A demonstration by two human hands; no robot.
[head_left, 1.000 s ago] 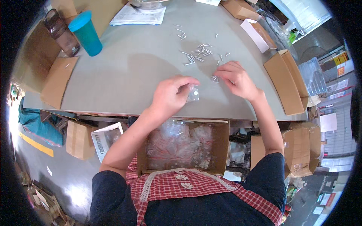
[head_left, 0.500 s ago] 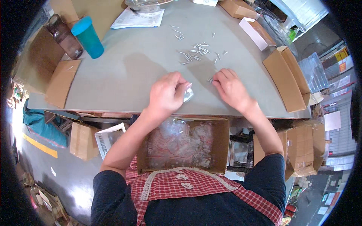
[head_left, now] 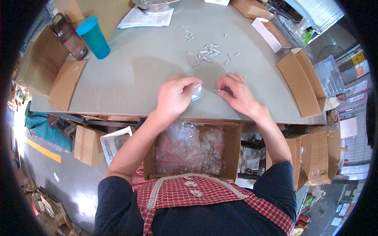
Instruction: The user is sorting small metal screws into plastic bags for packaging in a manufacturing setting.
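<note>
Head view looks down on a grey table (head_left: pixel 130 74); the left hand (head_left: pixel 175 96) pinches a small clear bag (head_left: pixel 197 92) at the near edge, fingers closed on its top; the right hand (head_left: pixel 236 92) sits just beside it, thumb and forefinger clamped on a few small metal screws (head_left: pixel 217 90) whose tips point at the bag's mouth.

As far as can be judged, the work is well under way but not near its end; a box (head_left: pixel 232 153) below the table edge, at the person's lap, holds a deep layer of filled bags (head_left: pixel 189 151), while a loose pile of screws (head_left: pixel 206 53) lies farther out on the table, well apart from the hands; the bag in hand looks partly filled, though its contents are too small to tell.

The bag is thin, glossy, crinkled plastic; the screws are short, bright, slender pins of metal; the table is matte and smooth; the box is plain brown cardboard with open flaps; a teal cup (head_left: pixel 93 37) of smooth plastic stands at far left, and a red checked apron (head_left: pixel 197 196) with a white lace trim covers the lap.
</note>
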